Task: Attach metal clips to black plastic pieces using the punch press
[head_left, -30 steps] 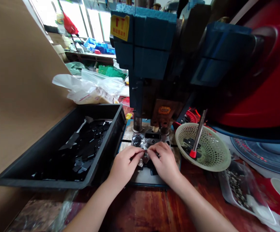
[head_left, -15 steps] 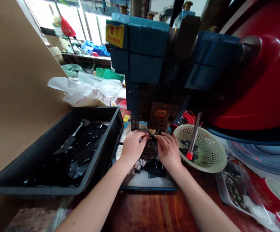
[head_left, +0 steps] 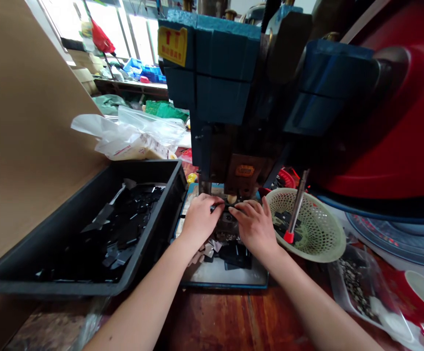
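Note:
A blue bench press (head_left: 219,97) stands ahead of me, its lower block (head_left: 246,168) just beyond my fingers. At its die, my left hand (head_left: 200,219) pinches the left end of a small black piece (head_left: 227,206). My right hand (head_left: 257,226) has its fingers bent at the piece's right end, with the little finger raised. Most of the piece is hidden by my fingertips. Nearer me, loose black flat pieces (head_left: 237,256) and pale scraps (head_left: 209,249) lie on the press's base plate (head_left: 222,278).
A black tray (head_left: 180,195) of black pieces is at left, beside a cardboard sheet (head_left: 25,122). At right are a pale green basket (head_left: 321,239), a metal lever with a red tip (head_left: 297,207), a bag of small metal parts (head_left: 353,282), a red mug (head_left: 402,287) and a large red wheel (head_left: 391,126).
My right fingertips have shifted slightly left, closer to my left hand. The right little finger now sticks up more. My left hand stays nearly in place; the view has shifted a little.

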A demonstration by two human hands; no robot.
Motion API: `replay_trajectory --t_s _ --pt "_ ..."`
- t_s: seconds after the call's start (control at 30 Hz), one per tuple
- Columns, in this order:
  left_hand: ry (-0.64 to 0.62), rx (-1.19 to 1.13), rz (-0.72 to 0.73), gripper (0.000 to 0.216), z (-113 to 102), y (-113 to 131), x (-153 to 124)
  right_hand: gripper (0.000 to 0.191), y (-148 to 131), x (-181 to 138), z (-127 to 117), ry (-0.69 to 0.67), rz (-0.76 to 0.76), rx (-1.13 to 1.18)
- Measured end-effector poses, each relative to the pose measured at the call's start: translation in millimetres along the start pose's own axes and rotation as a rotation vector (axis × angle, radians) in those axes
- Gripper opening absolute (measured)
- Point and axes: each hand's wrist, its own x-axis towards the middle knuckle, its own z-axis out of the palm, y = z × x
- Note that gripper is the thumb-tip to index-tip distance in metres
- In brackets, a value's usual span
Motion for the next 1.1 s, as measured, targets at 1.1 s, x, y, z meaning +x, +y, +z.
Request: replay_trajectory --t_s 1.1 --pt "0.05 -0.104 -0.129 0.016 -53 4 -89 0.036 4 -49 4 0.277 0.752 1.064"
